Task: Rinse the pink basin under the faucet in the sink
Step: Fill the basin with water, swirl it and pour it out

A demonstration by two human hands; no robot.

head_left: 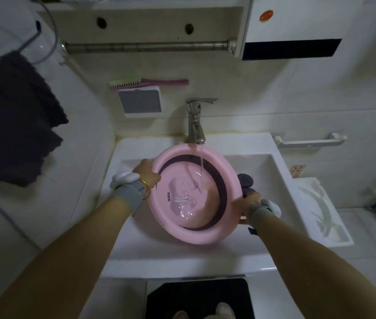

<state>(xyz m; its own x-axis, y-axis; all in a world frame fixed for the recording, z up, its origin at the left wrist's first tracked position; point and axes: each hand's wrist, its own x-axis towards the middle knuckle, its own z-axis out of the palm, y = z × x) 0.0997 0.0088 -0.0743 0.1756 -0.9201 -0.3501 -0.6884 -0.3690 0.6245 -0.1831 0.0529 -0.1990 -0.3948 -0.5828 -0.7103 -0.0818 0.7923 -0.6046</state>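
Observation:
The pink basin (173,233) with a dark purple inner band is held over the white sink (272,171). It tilts slightly, and water pools over the cartoon print on its bottom. The metal faucet (195,125) stands at the back of the sink, and a thin stream of water (202,162) runs from it into the basin. My left hand (146,172) grips the basin's left rim. Gripping the right rim is my right hand (249,201). Both wrists wear grey bands with white devices.
A dark towel (14,120) hangs on the left wall. A green and pink brush (145,81) rests on a wall soap dish (141,101) behind the faucet. Dark round objects (245,180) lie in the sink beside the basin. A white rack (320,210) sits to the right.

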